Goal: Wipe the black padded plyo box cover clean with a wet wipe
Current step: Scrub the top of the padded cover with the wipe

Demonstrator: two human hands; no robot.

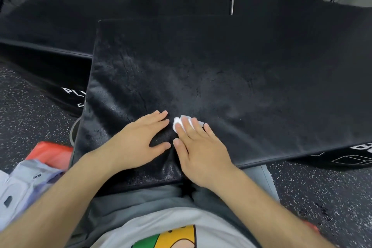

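At the near edge of the padded cover (221,62), right hand (201,151) is pressing the wet wipe (178,122) under straight fingers (198,129); left hand (138,141), flat and empty, is bracing there. Wipe likely limp, cover soft and wrinkling: flat pressure probably suiting best.

I read even, diffuse overhead light, med. brightness, no hard shadows. Soft grey sheen on the black cover (211,70), strongest approx. centre; gloss along creases at left. Faint contact shadow between left hand (138,141) and right hand (201,147). Note: wet wipe (178,123) clips to white, no texture. Wide-angle lens bows cover edges. Light-blue garment (26,181), lower left, is blurred. Top edge dim, blacks crushed.
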